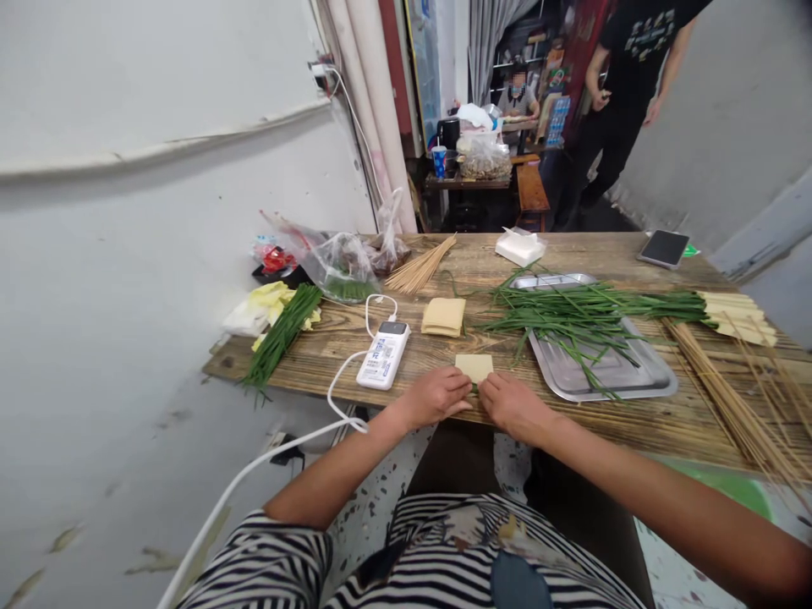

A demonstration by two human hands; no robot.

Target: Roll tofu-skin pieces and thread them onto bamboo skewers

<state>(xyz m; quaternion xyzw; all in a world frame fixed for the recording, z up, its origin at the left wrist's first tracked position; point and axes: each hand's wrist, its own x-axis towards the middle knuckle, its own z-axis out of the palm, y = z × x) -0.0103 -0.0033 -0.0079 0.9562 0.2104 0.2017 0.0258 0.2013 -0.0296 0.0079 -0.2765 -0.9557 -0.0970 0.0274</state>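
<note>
1. I watch the left hand (437, 395) and right hand (511, 406) close together, fingertips closed on the near edge of a thin pale-yellow square sheet (474, 365).
2. That sheet lies near the front of the brown wooden worktop (475, 255).
3. Beyond it, I see stacked yellow squares (443, 316); rightward, long green stalks (564, 304) cross a silver tray (640, 376).

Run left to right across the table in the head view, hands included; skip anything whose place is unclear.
Green stalk bundle → white power bank → left hand → right hand → phone → pale yellowish rolls.
</note>
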